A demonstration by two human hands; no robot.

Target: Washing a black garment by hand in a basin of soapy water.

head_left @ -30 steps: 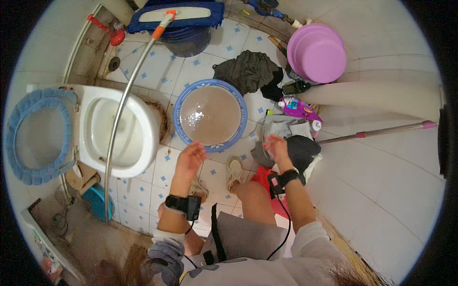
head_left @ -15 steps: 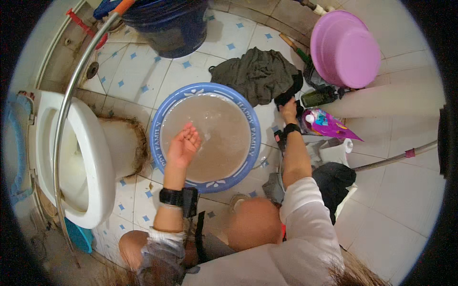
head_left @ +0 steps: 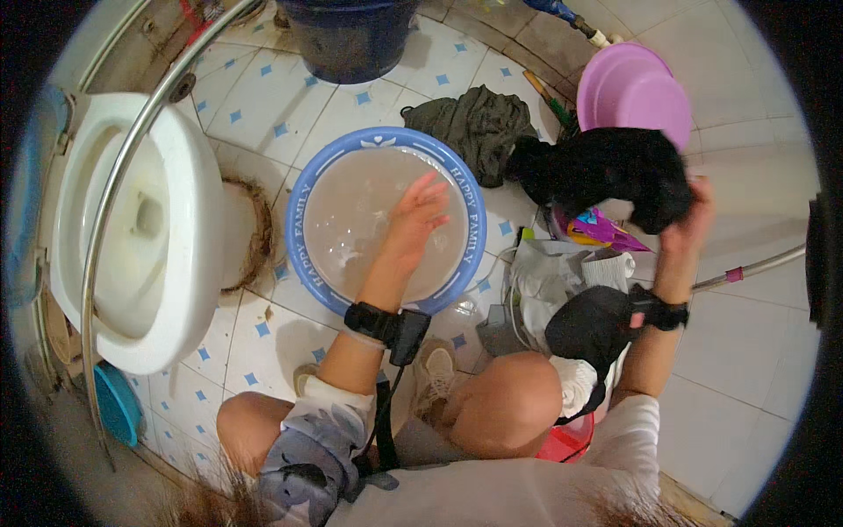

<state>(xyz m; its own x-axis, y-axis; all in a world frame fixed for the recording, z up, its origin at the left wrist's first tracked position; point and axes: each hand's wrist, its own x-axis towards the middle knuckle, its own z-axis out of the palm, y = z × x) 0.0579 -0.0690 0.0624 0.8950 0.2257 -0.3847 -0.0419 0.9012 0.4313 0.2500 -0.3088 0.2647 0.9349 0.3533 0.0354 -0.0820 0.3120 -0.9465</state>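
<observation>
The right hand (head_left: pixel 689 221) grips the black cloth (head_left: pixel 606 171) above the floor's (head_left: pixel 263 114) right edge; the left hand (head_left: pixel 416 220) spreads over the blue basin (head_left: pixel 296 189). Swung low, the cloth could snag the purple packet (head_left: pixel 619 234).

The black cloth (head_left: pixel 606 171), lying on the floor right of the blue-rimmed basin (head_left: pixel 334 154) a second ago, is now lifted in the right hand (head_left: pixel 689 220), farther right of the basin. The left hand (head_left: pixel 417 215) has shifted from above the basin's left half to its right half.
</observation>
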